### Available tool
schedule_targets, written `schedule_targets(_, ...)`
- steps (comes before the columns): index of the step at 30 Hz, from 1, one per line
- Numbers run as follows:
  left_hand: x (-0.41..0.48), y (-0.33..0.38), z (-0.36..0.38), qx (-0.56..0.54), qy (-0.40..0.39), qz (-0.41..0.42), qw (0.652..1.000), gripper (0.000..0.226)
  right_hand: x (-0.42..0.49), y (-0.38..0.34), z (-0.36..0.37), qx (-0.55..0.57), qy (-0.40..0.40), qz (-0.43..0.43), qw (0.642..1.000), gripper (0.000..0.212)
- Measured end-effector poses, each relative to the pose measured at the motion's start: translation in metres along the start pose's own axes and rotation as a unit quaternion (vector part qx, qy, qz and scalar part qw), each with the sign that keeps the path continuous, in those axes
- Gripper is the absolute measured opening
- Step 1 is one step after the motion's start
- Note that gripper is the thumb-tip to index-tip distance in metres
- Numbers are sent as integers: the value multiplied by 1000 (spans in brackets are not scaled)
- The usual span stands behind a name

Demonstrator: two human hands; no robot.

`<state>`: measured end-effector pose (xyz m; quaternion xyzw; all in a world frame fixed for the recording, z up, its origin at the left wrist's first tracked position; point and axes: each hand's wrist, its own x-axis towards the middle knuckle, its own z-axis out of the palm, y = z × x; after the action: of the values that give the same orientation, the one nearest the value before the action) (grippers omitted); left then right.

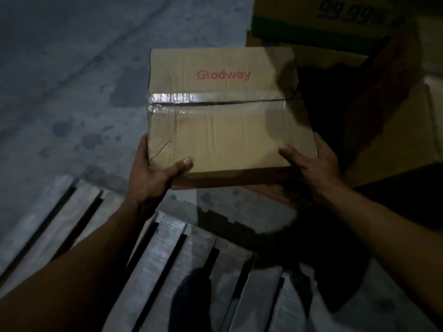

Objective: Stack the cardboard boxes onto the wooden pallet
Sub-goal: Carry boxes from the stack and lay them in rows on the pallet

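A brown cardboard box with red "Glodway" lettering and a clear tape seam across its top is held up in the middle of the view. My left hand grips its near left corner, thumb on top. My right hand grips its near right corner, thumb on top as well. The box hangs above the concrete floor, just beyond the far edge of the wooden pallet, whose pale slats with dark gaps fill the bottom of the view.
More cardboard boxes stand at the upper right: one with a green band and black print, and a larger one at the right edge. Stained grey concrete floor spreads to the left. A dark shoe rests on the pallet slats.
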<state>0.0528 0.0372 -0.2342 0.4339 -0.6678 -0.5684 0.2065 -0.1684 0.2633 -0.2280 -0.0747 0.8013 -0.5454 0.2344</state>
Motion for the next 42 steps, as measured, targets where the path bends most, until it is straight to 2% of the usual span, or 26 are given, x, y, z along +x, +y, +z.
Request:
schedule_targets(2,-22,-5,-23,-13,36,-14,999,90,-11,-8,14,-12,-28,-25,999,66)
schedule_targets(7,-85,-26,-91,-49,124,-42,990,92,-55,-31,72,-34,-101,-63,992,71)
schedule_targets(9,-111,-38,-120,-55,160,-50,984,98,-74,-34,96,-32,-141,-70,987,66)
schedule_targets(16,-227,-103,-221,-59,272,-83,957,103,-174,-28,193,-51,-288,-117,949,48)
schedule_targets(22,-346,-155,-289,-76,328,-125,933,96,-281,4,258,-91,-373,-123,915,53)
schedule_targets(26,-410,-193,-330,-85,350,-160,919,96,-346,30,293,-111,-419,-115,894,60)
schedule_targets(30,-455,-229,-369,-72,372,-233,896,115,-400,48,322,-131,-440,-110,882,59)
schedule_targets(33,-474,-249,-394,-89,349,-269,893,121,-421,56,344,-146,-450,-113,874,67)
schedule_targets(38,-483,-269,-420,-97,345,-265,895,104,-441,63,383,-156,-452,-127,869,54)
schedule_targets(42,-474,-287,-429,-108,359,-268,888,98,-439,72,411,-180,-451,-127,865,68)
